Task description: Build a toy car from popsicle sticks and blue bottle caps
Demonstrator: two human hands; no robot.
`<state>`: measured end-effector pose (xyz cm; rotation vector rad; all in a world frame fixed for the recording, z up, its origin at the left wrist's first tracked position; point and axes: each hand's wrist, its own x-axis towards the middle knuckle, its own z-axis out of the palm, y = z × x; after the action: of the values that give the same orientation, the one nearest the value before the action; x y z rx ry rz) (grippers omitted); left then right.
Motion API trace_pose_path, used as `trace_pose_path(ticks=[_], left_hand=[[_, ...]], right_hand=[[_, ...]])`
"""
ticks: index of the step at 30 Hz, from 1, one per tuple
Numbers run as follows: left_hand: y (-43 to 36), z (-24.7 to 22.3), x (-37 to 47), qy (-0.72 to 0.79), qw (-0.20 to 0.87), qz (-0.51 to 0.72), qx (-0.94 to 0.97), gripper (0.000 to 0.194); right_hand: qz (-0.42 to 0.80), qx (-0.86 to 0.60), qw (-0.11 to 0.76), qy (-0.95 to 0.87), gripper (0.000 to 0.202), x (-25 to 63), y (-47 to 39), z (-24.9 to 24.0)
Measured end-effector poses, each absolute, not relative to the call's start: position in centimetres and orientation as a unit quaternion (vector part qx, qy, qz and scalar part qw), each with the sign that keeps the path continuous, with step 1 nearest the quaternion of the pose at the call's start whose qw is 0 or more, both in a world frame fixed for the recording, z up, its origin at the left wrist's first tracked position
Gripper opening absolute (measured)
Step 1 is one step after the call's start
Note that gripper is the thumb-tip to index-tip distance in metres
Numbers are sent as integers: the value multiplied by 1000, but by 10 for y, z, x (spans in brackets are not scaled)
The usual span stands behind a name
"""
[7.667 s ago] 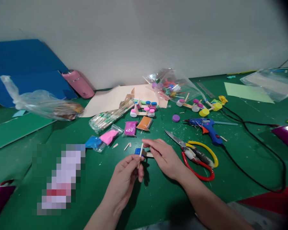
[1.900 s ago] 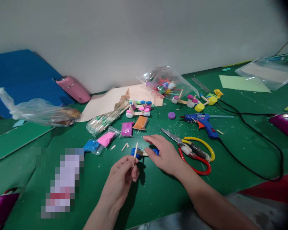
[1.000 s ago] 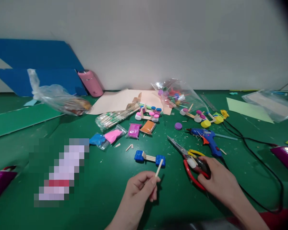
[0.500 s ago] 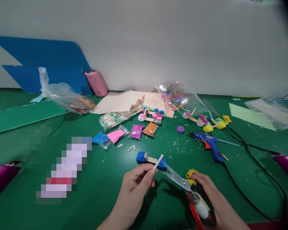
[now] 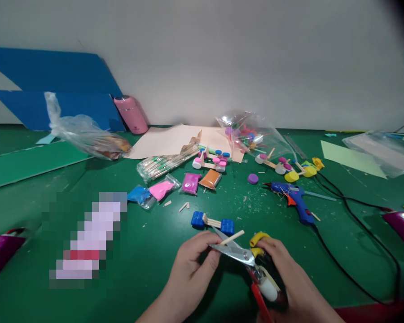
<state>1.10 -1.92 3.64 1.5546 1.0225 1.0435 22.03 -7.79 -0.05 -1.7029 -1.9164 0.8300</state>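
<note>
A stick (image 5: pixel 234 237) is pinched by the left hand (image 5: pixel 194 264) between open scissors (image 5: pixel 236 255) gripped in the curled right hand (image 5: pixel 284 267). Beyond, magenta filling (image 5: pixel 190 182) is sealed in a packet (image 5: pixel 195 193); farther, coloured pieces (image 5: pixel 247 133) are held in a clear bag (image 5: pixel 272 136).

From my remote view, this looks like a craft workspace, perhaps a small workshop or classroom; I cannot tell which. A green tabletop (image 5: pixel 161 273) runs up to a plain pale wall (image 5: pixel 195 63); on it I see a blue glue gun (image 5: pixel 298 204) with a black cord, large scissors (image 5: pixel 237 255), a bundle of wooden sticks (image 5: pixel 168 166) in clear wrap, and small packets of coloured clay-like material (image 5: pixel 191 183); sheets of pale paper (image 5: pixel 164 142), a clear bag of colourful pieces (image 5: pixel 252 137), small stick-and-cap models (image 5: pixel 210 164) and scattered wood scraps (image 5: pixel 184 207) also mark it as a making space.
</note>
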Motion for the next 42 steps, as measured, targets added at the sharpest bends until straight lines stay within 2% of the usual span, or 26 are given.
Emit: trace_pose_path(ticks=[5,10,15,21,28,42], left_hand=[[-17,36,9,396,475,432,657,17],[-15,37,4,361,473,420,685,16],[-11,44,-1,333,477,400,708,13],[-10,52,-4,324,486,377,718,21],[-13,52,-7,354,534,392,660,18],[-12,49,-5,331,488,413,694,15]], right_hand=[[292,-609,224,-703,82,218,-77,-5],[234,-608,237,-721,73,216,-84,-17],[199,-573,215,-766,72,221,-90,-20],[218,-562,219,-767,66,217,-87,-9],[219,-556,243,-764,63,207,-85,-6],[249,-573,229,-747,73,199,-84,2]])
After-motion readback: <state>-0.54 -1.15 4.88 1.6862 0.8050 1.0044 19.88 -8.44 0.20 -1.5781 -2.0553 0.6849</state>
